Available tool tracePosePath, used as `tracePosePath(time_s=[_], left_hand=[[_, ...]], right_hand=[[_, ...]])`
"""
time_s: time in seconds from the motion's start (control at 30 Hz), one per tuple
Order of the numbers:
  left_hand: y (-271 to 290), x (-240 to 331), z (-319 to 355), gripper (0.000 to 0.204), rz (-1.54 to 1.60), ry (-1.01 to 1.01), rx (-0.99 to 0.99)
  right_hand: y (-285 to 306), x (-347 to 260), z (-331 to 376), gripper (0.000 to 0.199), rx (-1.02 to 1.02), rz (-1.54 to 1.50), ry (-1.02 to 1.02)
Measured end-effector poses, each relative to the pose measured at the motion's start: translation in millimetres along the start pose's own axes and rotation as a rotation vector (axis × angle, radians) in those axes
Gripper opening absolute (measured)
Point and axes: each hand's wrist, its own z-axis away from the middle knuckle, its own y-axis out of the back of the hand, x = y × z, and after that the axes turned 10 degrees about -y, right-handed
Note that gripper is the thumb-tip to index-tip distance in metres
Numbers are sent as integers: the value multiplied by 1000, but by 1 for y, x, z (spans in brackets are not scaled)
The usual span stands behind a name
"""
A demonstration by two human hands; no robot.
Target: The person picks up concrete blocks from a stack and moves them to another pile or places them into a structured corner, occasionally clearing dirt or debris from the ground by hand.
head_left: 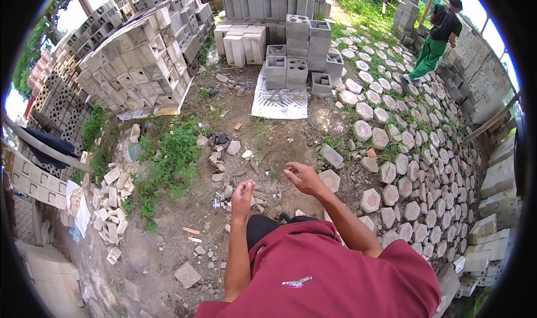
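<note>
My left hand [242, 194] hangs in front of me with its fingers loosely curled, and I see nothing in it. My right hand [302, 177] is raised a little further out, fingers apart and bent, holding nothing. Both hover over bare dirt strewn with small stones and rubble. A hexagonal paver [329, 180] lies just to the right of my right hand. My red shirt fills the lower edge of the view.
Grey hollow concrete blocks [299, 52] stand stacked ahead beside a patterned sheet [279, 97]. A big block pile [140, 60] rises at the left. Hexagonal pavers [403, 161] cover the ground at the right. A person in green trousers [436, 38] stands far right. Weeds [173, 150] grow left.
</note>
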Motion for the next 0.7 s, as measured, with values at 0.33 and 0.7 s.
tracePosePath(time_s=[0.33, 0.7], left_hand=[[-78, 6, -177, 33, 57, 223, -140], [-183, 33, -499, 29, 18, 99, -419]], right_hand=[[26, 42, -125, 36, 114, -232, -207], [165, 4, -370, 37, 174, -245, -327]])
